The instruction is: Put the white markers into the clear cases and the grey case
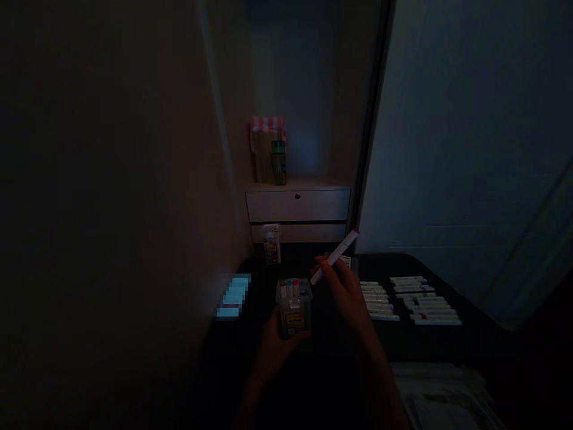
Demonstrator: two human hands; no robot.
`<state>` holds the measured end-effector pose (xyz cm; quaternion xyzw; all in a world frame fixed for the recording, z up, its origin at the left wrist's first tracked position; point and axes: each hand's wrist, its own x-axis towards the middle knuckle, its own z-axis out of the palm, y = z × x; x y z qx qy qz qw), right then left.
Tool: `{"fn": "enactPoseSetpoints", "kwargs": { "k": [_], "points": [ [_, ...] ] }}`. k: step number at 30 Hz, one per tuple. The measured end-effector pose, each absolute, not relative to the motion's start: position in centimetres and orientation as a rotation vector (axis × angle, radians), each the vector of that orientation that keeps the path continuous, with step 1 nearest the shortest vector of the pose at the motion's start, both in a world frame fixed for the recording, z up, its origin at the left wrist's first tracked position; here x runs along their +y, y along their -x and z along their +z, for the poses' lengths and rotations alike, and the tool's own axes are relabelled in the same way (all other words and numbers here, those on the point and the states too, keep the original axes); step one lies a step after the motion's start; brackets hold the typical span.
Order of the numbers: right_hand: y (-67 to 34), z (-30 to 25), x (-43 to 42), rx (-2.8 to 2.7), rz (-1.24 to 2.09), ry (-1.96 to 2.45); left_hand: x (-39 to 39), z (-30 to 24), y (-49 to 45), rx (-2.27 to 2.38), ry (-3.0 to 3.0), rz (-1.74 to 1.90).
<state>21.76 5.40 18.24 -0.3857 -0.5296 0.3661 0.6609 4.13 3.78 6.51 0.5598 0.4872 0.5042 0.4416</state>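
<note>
The white marker (342,248) pinched in the right hand (342,286) looks light, stiff and slightly slippery, best held mid-barrel, while the left hand (278,341) clasps the clear container (295,321).

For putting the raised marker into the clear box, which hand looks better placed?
Probably the right hand: it grips the marker, whose lower end appears near the clear box's rim. The left hand is holding the box.
</note>
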Motion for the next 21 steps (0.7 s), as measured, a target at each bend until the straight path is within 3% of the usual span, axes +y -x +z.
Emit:
{"fn": "enactPoseSetpoints", "kwargs": {
  "k": [21],
  "points": [
    [-20.5, 17.4, 5.3, -1.496, 0.613, 0.938, 3.9, 6.2, -4.0, 1.21, -1.405, 1.282]
  ]
}}
